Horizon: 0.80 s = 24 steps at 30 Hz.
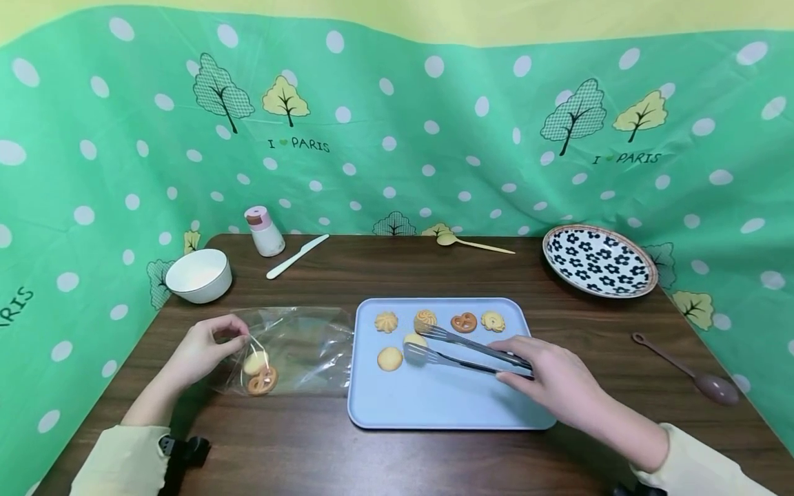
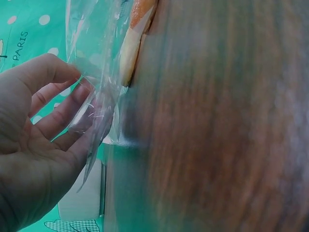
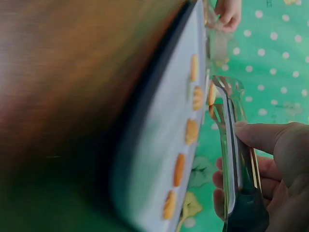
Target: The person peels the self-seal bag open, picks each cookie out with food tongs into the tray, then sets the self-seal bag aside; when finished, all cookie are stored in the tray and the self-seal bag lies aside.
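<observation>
My left hand (image 1: 203,349) pinches the edge of a clear plastic bag (image 1: 310,348) lying on the table; thumb and finger meet at the film in the left wrist view. Inside the bag are a round pale cookie (image 1: 256,363) and a pretzel cookie (image 1: 263,381). With my right hand (image 1: 558,375) I grip metal tongs (image 1: 477,342) over the blue tray (image 1: 446,406). Between the tong tips is a pale round cookie (image 3: 212,93). On the tray, another round cookie (image 1: 390,358), a flower-shaped cookie (image 1: 386,322), a swirl cookie (image 1: 425,319) and a pretzel (image 1: 464,322) sit near the tips.
A white bowl (image 1: 200,277), a pink-capped shaker (image 1: 265,233) and a white knife (image 1: 298,257) are at the back left. A yellow spoon (image 1: 476,243) lies at the back. On the right are a flower-patterned plate (image 1: 599,262) and a brown spoon (image 1: 688,372).
</observation>
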Each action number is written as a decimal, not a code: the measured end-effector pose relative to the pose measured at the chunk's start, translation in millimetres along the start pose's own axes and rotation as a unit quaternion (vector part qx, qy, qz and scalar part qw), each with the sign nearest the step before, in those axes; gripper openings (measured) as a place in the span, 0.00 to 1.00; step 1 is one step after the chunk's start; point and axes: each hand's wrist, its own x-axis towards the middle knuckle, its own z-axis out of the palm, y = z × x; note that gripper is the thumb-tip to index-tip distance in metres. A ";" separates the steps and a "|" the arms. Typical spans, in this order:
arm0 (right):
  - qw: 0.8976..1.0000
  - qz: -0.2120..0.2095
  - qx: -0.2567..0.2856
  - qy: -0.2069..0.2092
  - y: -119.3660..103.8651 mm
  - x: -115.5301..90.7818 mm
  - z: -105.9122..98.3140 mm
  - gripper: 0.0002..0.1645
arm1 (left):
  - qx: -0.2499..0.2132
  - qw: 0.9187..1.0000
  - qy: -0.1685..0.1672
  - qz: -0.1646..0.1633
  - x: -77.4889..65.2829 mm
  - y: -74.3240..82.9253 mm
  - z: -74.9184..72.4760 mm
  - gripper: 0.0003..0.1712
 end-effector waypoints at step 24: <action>0.998 -0.035 0.040 -0.017 -23.1 31.2 15.9 0.22 | 0.007 1.000 0.010 0.003 -0.6 -1.4 1.2 0.04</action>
